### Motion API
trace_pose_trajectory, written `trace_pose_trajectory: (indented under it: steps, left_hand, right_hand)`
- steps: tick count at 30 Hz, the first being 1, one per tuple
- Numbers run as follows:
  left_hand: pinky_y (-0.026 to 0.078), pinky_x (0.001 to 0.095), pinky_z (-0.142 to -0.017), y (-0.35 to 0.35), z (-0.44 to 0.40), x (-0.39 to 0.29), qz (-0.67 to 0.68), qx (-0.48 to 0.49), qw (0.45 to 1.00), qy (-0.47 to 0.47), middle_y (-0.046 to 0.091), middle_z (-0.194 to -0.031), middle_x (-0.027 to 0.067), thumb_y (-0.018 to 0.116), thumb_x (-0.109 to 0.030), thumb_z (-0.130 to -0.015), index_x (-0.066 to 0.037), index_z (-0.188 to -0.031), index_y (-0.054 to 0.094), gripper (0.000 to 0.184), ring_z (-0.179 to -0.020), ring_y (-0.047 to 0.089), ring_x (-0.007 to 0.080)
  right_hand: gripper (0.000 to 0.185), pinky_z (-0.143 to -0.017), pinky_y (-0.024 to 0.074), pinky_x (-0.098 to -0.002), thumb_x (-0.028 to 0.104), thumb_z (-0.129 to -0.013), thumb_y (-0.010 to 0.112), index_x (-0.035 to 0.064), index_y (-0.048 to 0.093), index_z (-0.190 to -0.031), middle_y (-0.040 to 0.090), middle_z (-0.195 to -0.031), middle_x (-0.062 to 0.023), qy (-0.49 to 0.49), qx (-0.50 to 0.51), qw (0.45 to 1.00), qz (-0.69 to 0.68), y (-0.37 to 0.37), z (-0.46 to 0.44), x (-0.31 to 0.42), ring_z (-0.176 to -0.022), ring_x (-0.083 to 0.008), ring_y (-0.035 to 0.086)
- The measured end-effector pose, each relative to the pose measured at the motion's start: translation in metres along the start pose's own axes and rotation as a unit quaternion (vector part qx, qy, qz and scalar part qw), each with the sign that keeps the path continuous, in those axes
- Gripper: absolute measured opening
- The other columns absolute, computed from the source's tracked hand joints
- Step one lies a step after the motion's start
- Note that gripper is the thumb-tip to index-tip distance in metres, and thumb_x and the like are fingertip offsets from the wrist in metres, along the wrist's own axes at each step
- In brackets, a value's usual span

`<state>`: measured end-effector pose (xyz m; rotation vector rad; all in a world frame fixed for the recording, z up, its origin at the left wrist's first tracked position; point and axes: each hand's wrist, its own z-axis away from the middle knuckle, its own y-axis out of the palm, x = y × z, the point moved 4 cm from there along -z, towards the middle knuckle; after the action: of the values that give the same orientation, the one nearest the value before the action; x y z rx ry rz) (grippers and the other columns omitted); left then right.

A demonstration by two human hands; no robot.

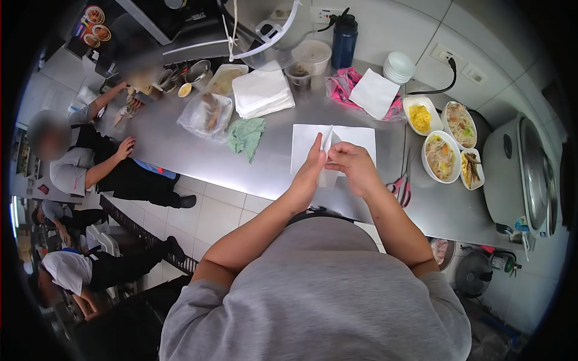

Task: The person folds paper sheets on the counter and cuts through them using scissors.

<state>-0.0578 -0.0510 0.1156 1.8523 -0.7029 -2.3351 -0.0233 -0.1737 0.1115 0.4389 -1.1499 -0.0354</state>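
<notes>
A thin white paper (326, 177), folded or shaped like a small sleeve, is upright between my hands near the counter's front edge. My left hand (311, 166) lies along its left side with straight fingers, holding it against the palm side. With thumb and fingertips, my right hand (354, 165) pinches the same paper from the right. Part of it is hidden behind my fingers. Beneath and behind my hands, white paper sheets (361, 137) lie flat on the steel counter (274, 153).
Right of my hands are pink-handled scissors (402, 189), several bowls of food (441, 157) and a large cooker (512, 174). A stack of white cloths (262, 93), a green cloth (245, 137) and a plastic bag (206, 117) lie left. A co-worker (96, 150) stands at the counter's left.
</notes>
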Motion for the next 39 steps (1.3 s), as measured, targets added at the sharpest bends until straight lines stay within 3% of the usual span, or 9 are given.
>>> trace_pose_trajectory:
  steps: [6, 10, 14, 17, 21, 25, 31, 37, 39]
  left_hand:
    - [0.039, 0.0306, -0.098, -0.029, -0.007, 0.013, -0.024, -0.066, 0.996, -0.048, 0.054, -0.123, 0.0094, 0.062, -0.006, -0.082, -0.005, -0.137, 0.043, 0.058, -0.113, 0.05, 0.0177]
    - [0.048, 0.0301, -0.083, -0.058, -0.016, 0.034, -0.086, -0.103, 0.99, -0.037, 0.061, -0.11, 0.0105, 0.062, -0.002, -0.077, -0.001, -0.119, 0.059, 0.042, -0.094, 0.059, 0.018]
    - [0.049, 0.0325, -0.078, -0.083, -0.027, 0.068, -0.054, -0.126, 0.978, -0.157, 0.063, -0.104, 0.0108, 0.066, -0.002, -0.072, 0.0, -0.117, 0.059, 0.045, -0.091, 0.061, 0.0205]
    - [0.05, 0.0341, -0.077, -0.089, -0.02, 0.071, -0.116, -0.11, 0.972, -0.173, 0.065, -0.101, 0.0107, 0.067, -0.001, -0.07, 0.0, -0.116, 0.06, 0.047, -0.09, 0.062, 0.023]
    - [0.049, 0.0341, -0.082, -0.08, -0.023, 0.058, -0.257, -0.035, 0.956, -0.136, 0.065, -0.104, 0.0117, 0.069, -0.003, -0.067, 0.002, -0.119, 0.057, 0.054, -0.095, 0.061, 0.0229]
    - [0.047, 0.0312, -0.085, -0.047, -0.044, 0.03, -0.412, 0.021, 0.911, 0.024, 0.065, -0.106, 0.0113, 0.068, -0.005, -0.066, 0.002, -0.119, 0.057, 0.055, -0.096, 0.06, 0.0193]
    - [0.047, 0.0308, -0.084, -0.036, -0.071, -0.004, -0.172, -0.034, 0.984, -0.01, 0.064, -0.106, 0.009, 0.069, -0.008, -0.068, 0.0, -0.119, 0.058, 0.053, -0.098, 0.059, 0.0184]
    - [0.053, 0.0336, -0.075, -0.121, -0.06, -0.005, 0.099, -0.182, 0.977, -0.056, 0.063, -0.101, 0.0094, 0.068, 0.0, -0.075, -0.008, -0.12, 0.06, 0.046, -0.091, 0.061, 0.0178]
    - [0.054, 0.0347, -0.078, -0.142, -0.056, 0.014, -0.022, -0.234, 0.97, -0.066, 0.063, -0.1, 0.0112, 0.07, -0.003, -0.077, -0.007, -0.12, 0.059, 0.045, -0.089, 0.062, 0.02]
  right_hand:
    - [0.015, -0.075, 0.0484, -0.0328, 0.018, -0.076, 0.058, 0.0042, 0.06, -0.081, 0.061, -0.083, -0.0043, -0.035, 0.008, 0.999, -0.032, -0.04, 0.001, 0.006, -0.078, -0.0163, 0.059]
    - [0.018, -0.079, 0.0473, -0.0301, 0.022, -0.079, 0.056, 0.0046, 0.061, -0.081, 0.064, -0.086, -0.0058, 0.066, 0.04, 0.989, -0.126, -0.092, -0.014, -0.017, -0.083, -0.018, 0.061]
    - [0.045, -0.082, 0.0481, -0.0348, 0.039, -0.087, 0.055, 0.0013, 0.057, -0.111, 0.065, -0.101, -0.0081, 0.111, -0.033, 0.976, -0.183, -0.078, 0.012, -0.033, -0.088, -0.0197, 0.062]
    - [0.051, -0.081, 0.0474, -0.0346, 0.036, -0.086, 0.06, 0.0, 0.051, -0.121, 0.063, -0.106, -0.0077, 0.112, 0.003, 0.979, -0.171, -0.084, 0.022, -0.058, -0.088, -0.0206, 0.061]
    - [0.047, -0.081, 0.0468, -0.0307, 0.012, -0.077, 0.072, -0.0008, 0.054, -0.119, 0.064, -0.105, -0.0092, 0.045, -0.067, 0.986, 0.143, -0.085, 0.022, -0.065, -0.094, -0.0204, 0.06]
    - [0.056, -0.083, 0.0477, -0.0334, 0.017, -0.069, 0.08, -0.0054, 0.055, -0.114, 0.064, -0.104, -0.0131, -0.004, -0.029, 0.963, 0.268, -0.063, 0.024, -0.049, -0.094, -0.0215, 0.06]
    - [0.064, -0.089, 0.045, -0.0362, 0.02, -0.072, 0.08, -0.0095, 0.048, -0.119, 0.058, -0.115, -0.0192, -0.027, -0.229, 0.961, 0.15, -0.095, -0.02, -0.041, -0.102, -0.0253, 0.057]
    - [0.057, -0.092, 0.045, -0.0358, 0.014, -0.075, 0.076, -0.0083, 0.049, -0.121, 0.06, -0.113, -0.0161, -0.013, -0.157, 0.98, 0.124, -0.09, -0.049, -0.003, -0.102, -0.0249, 0.058]
    - [0.053, -0.091, 0.0459, -0.0344, 0.012, -0.076, 0.075, -0.0073, 0.052, -0.119, 0.062, -0.109, -0.0146, 0.009, -0.125, 0.988, 0.092, -0.093, -0.05, -0.003, -0.099, -0.0236, 0.06]
